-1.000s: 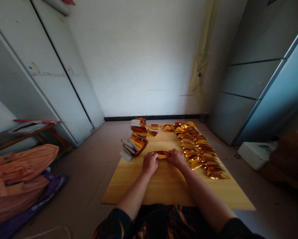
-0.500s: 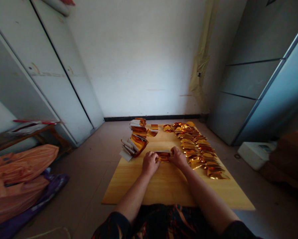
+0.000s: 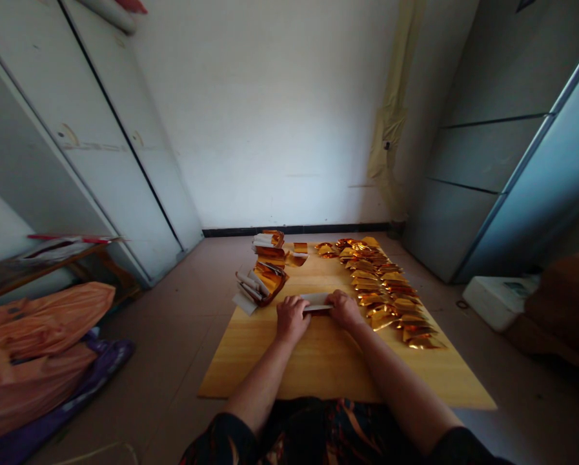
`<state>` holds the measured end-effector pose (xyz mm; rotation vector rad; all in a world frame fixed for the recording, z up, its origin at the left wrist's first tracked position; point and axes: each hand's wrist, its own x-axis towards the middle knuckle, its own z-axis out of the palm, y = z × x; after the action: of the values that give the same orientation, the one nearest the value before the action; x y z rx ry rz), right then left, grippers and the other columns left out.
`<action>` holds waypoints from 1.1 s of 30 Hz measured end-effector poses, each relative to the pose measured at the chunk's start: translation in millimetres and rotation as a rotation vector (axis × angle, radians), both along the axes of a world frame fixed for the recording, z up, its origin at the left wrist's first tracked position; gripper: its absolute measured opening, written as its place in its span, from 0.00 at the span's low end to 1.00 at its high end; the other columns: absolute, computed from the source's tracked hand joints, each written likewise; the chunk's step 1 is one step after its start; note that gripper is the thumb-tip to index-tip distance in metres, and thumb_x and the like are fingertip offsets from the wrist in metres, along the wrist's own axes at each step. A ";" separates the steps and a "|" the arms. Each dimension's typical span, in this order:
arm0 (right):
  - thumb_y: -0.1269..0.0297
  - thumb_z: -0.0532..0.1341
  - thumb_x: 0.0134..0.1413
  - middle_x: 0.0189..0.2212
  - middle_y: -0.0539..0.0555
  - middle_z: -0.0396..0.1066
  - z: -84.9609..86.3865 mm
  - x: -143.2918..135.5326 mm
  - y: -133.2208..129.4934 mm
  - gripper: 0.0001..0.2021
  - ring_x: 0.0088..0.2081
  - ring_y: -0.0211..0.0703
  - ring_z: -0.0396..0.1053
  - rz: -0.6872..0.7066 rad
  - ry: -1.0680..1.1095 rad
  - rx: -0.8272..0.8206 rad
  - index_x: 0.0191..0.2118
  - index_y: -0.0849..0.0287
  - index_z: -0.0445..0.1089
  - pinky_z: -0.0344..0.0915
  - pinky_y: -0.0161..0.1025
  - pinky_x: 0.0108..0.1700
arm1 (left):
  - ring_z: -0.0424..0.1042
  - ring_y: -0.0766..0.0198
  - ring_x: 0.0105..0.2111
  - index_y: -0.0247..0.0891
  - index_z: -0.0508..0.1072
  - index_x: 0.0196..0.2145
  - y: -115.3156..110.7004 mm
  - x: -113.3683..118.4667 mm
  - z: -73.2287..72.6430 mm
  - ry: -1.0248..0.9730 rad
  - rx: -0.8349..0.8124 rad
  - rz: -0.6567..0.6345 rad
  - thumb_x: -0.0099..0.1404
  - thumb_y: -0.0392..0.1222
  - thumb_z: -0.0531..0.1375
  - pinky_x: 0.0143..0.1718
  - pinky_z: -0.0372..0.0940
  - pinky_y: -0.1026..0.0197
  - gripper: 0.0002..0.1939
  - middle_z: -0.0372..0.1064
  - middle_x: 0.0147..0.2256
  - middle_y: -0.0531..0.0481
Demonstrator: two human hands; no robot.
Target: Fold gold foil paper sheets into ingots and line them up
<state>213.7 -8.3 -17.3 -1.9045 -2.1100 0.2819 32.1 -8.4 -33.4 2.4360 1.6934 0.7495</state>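
Observation:
Between my hands lies a sheet of gold foil paper (image 3: 317, 301), its pale backing facing up and a narrow gold-brown strip along the near edge. My left hand (image 3: 293, 316) grips its left end, fingers curled over it. At the right end, my right hand (image 3: 344, 309) is closed on the same sheet. Both hands rest low over the wooden board (image 3: 313, 361). To the right stand rows of folded gold paper pieces (image 3: 383, 284). On the left, loose stacks of gold paper (image 3: 270, 274) show pale undersides.
White cabinets (image 3: 100, 142) stand on the left, with orange cloth or plastic (image 3: 42, 329) bundled on the floor below. A grey refrigerator-like cabinet (image 3: 483, 155) and a white box (image 3: 492, 300) are at the right. A white wall (image 3: 279, 129) rises behind the board.
The sheet's near edge has turned; the gold face seen between my hands before is now mostly replaced by the pale backing. Both hands have shifted only slightly.

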 end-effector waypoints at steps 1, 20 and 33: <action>0.72 0.54 0.51 0.42 0.54 0.69 0.7 -0.4 -0.2 0.12 0.45 0.42 0.65 0.010 -0.020 0.001 0.38 0.54 0.72 0.56 0.34 0.41 | 0.63 0.57 0.46 0.43 0.73 0.39 0.4 -0.2 -0.9 0.010 -0.001 0.000 0.55 0.38 0.62 0.46 0.55 0.55 0.11 0.70 0.42 0.48; 0.74 0.51 0.56 0.40 0.57 0.71 8.4 5.4 -10.4 0.14 0.44 0.44 0.64 0.221 -0.250 0.097 0.40 0.57 0.72 0.57 0.37 0.40 | 0.64 0.57 0.44 0.42 0.75 0.37 -12.8 -7.5 5.6 0.220 0.009 -0.179 0.56 0.35 0.57 0.43 0.55 0.53 0.12 0.71 0.39 0.47; 0.73 0.52 0.55 0.34 0.56 0.73 -4.5 -7.9 -14.0 0.12 0.38 0.42 0.67 0.306 -0.176 0.092 0.35 0.59 0.74 0.59 0.34 0.41 | 0.63 0.57 0.44 0.40 0.76 0.35 -17.2 -8.1 11.3 0.194 0.057 -0.197 0.60 0.44 0.56 0.43 0.54 0.53 0.10 0.69 0.39 0.46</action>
<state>205.8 -22.3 -21.9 -1.6043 -2.4858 0.0788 23.9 -25.6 -22.2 2.7427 1.4762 0.5605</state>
